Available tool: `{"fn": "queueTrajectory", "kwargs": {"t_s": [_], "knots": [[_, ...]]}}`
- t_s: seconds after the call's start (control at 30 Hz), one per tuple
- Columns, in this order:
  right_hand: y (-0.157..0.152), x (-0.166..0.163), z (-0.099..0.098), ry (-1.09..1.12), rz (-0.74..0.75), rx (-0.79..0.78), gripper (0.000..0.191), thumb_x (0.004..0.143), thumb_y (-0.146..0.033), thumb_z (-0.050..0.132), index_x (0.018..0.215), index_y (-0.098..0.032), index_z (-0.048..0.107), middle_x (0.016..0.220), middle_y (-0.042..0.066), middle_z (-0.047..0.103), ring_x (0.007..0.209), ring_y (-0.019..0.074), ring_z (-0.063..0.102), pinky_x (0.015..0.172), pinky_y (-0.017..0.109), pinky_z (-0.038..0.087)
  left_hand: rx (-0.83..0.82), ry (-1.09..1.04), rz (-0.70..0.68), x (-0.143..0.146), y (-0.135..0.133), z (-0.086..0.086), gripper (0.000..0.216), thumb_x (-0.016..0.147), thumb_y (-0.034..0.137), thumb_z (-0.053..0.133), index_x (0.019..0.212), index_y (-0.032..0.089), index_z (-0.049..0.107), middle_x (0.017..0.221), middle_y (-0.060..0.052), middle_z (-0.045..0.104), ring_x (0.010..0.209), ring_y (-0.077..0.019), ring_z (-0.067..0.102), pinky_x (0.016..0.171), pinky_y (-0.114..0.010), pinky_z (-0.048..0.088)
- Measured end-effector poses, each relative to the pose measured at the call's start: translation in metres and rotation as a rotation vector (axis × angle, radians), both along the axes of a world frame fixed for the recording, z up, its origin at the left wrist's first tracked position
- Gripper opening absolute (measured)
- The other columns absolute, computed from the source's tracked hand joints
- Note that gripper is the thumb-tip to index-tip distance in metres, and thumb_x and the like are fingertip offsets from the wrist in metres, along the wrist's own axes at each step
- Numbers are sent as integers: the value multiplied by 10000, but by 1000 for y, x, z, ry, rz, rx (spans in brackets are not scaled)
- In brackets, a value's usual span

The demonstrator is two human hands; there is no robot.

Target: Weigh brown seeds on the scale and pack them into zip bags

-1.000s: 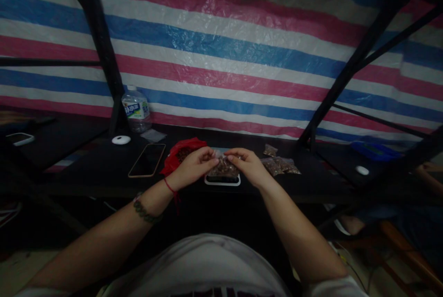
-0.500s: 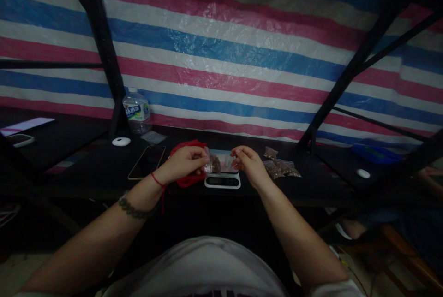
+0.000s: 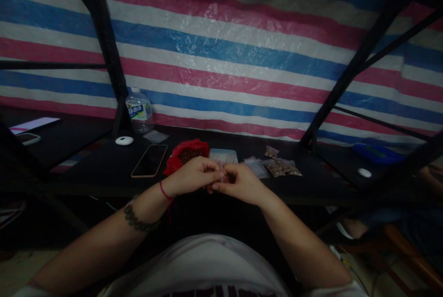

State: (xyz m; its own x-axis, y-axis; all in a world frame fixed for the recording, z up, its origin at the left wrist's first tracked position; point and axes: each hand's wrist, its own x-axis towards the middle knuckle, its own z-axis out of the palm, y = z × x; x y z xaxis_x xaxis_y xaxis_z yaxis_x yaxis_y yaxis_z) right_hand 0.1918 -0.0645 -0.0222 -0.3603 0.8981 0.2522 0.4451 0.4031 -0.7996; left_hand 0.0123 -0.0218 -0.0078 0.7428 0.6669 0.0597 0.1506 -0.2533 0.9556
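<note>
My left hand (image 3: 200, 173) and my right hand (image 3: 241, 181) meet in front of the kitchen scale (image 3: 223, 155). Both are closed in a pinch on a small clear zip bag (image 3: 220, 166), of which only a sliver shows between the fingers; its contents are hidden. Behind my left hand lies an open red bag (image 3: 178, 157) full of small brown pieces. Only the back part of the scale shows past my hands. To the right of my right hand are flat clear zip bags (image 3: 256, 167) and several filled bags (image 3: 282, 167) of brown pieces.
On the black table (image 3: 194, 132) lie a phone (image 3: 149, 161), a white oval case (image 3: 124, 140) and clear plastic (image 3: 156, 137) near a bottle (image 3: 139, 111). Black metal posts (image 3: 110, 52) frame the striped sheet (image 3: 224, 43). At the far right are a blue item (image 3: 377, 153) and part of another person.
My hands have come together and moved slightly toward me, off the scale, with the small bag between them. The red bag's contents and the flat bags at right now show.
</note>
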Motion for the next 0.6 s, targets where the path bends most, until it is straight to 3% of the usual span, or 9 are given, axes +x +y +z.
{"fn": "queueTrajectory", "kwargs": {"t_s": [0.17,0.43,0.53,0.6], "knots": [[1,6,4,-23,91,-83,244,839,-387,597,775,-162,666,669,-3,605,578,106,499,506,208,342,-37,-1,-17,2,2,-5,330,768,456,641,683,140,607,550,12,587,490,-87,549,471,-187,417],[10,18,4,125,267,-259,298,843,-417,548,737,-162,661,599,-10,566,541,105,495,524,218,372,-58,2,-45,0,7,-7,279,783,409,622,721,137,605,595,-1,620,514,-87,570,482,-181,422],[14,12,-2,114,198,-208,251,803,-299,507,612,-163,596,541,-25,505,507,97,447,499,216,322,-72,29,32,3,6,-8,192,745,313,605,662,141,587,501,28,563,450,-77,524,442,-171,397],[16,8,-5,84,75,-116,245,756,-234,473,524,-168,517,498,-37,431,482,87,390,483,218,273,-72,50,118,5,5,-7,144,709,248,568,609,145,573,451,44,519,409,-68,483,417,-166,379]]}}
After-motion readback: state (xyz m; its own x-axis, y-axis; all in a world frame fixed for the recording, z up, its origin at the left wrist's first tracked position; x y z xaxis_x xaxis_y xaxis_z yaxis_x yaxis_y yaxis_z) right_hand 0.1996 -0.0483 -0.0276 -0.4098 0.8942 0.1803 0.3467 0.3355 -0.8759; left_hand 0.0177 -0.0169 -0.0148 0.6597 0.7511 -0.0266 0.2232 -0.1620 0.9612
